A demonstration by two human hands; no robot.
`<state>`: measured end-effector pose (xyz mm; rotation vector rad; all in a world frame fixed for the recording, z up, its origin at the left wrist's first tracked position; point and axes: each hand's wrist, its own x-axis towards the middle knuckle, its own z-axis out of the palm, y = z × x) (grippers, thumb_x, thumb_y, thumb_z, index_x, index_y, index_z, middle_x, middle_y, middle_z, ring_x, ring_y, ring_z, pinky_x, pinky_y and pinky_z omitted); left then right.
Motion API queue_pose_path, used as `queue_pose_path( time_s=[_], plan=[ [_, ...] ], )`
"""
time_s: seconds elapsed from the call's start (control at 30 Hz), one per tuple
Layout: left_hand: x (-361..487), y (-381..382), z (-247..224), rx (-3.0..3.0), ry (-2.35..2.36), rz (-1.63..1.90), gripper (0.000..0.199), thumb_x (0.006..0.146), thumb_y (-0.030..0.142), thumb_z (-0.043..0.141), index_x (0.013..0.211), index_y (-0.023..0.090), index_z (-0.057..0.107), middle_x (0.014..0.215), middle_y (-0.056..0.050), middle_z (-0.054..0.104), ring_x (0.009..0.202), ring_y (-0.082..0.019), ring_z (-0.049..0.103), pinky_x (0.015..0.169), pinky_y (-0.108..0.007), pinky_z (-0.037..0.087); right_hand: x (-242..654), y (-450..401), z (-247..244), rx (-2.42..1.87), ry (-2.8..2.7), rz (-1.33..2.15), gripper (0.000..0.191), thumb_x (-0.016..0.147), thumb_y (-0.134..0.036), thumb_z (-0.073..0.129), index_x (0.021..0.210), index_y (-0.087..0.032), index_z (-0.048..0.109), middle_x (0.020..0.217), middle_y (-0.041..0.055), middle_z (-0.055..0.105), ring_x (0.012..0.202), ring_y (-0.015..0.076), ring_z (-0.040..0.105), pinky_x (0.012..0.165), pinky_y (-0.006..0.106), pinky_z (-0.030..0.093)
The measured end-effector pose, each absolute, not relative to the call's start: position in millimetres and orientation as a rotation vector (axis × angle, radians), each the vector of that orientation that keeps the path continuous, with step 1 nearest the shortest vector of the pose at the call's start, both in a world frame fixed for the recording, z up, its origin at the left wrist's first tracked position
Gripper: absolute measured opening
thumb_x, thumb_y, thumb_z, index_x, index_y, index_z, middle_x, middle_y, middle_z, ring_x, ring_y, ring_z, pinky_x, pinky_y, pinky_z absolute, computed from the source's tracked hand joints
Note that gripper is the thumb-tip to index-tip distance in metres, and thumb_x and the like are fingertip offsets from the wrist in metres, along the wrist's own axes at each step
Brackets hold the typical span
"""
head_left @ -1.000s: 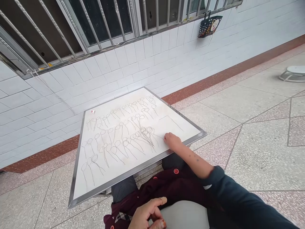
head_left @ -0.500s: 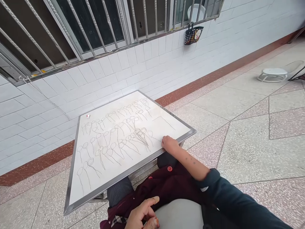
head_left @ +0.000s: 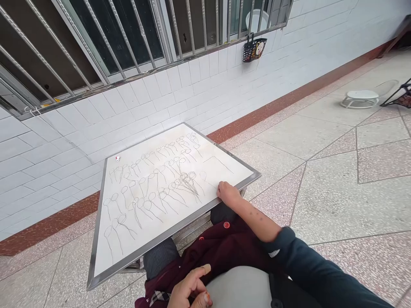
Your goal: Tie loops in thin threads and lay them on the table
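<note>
Metal bars (head_left: 141, 31) cover windows (head_left: 130, 25) in the white tiled wall (head_left: 192, 94). A low white chair (head_left: 362, 95) stands on speckled floor (head_left: 337, 205).

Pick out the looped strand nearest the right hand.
The faint looped strand right of the dark tangle; the others lie farther from the right hand.

A white, grey-rimmed bench (head_left: 147, 235) at centre-left of the frame carries rows of thin looped strands (head_left: 189, 180); a red-and-white item (head_left: 117, 158) sits by its upper-left corner.
</note>
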<state>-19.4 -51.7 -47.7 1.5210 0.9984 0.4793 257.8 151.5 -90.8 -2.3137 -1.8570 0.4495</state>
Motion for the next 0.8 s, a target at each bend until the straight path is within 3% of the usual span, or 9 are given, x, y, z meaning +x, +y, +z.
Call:
queue_pose_path(
  time_s=[0.3,0.5,0.6,0.8],
  plan=[
    [-18.4,-49.0,-47.5,1.497,0.953,0.407,0.057,0.089,0.053,0.050,0.135,0.019,0.049,0.078,-0.005,0.062,0.066,-0.014,0.054,0.066,-0.027,0.045,261.5,144.8,-85.2,-2.215,-1.763,0.533,0.017,0.089,-0.012,0.048,0.105,-0.013,0.053,0.103,0.0129,0.065,0.094,0.0225,0.064,0.075,0.029,0.042],
    [-21.2,-42.3,-28.4,1.384,1.117,0.594,0.052,0.087,0.049,0.056,0.131,0.021,0.054,0.087,-0.004,0.063,0.075,-0.015,0.055,0.075,-0.030,0.046,249.5,120.8,-61.2,-1.996,-1.711,0.433,0.019,0.091,-0.015,0.041,0.106,-0.017,0.053,0.104,0.0075,0.062,0.091,0.0179,0.061,0.074,0.026,0.043],
    [-21.6,-17.6,3.6,1.254,1.260,0.804,0.044,0.085,0.043,0.062,0.124,0.023,0.059,0.093,-0.004,0.064,0.080,-0.015,0.056,0.081,-0.030,0.045,236.5,102.2,-39.6,-1.819,-1.734,0.357,0.020,0.092,-0.017,0.040,0.108,-0.019,0.052,0.101,0.0063,0.061,0.086,0.0164,0.060,0.074,0.026,0.044],
    [5.6,42.7,48.1,1.041,1.207,1.361,0.044,0.076,0.032,0.073,0.118,0.022,0.060,0.100,-0.005,0.066,0.099,-0.017,0.057,0.087,-0.030,0.044,206.0,56.7,-6.0,-1.298,-1.737,0.307,0.014,0.087,-0.013,0.043,0.096,-0.020,0.051,0.081,0.0034,0.057,0.065,0.0154,0.056,0.058,0.027,0.045]
  ],
)
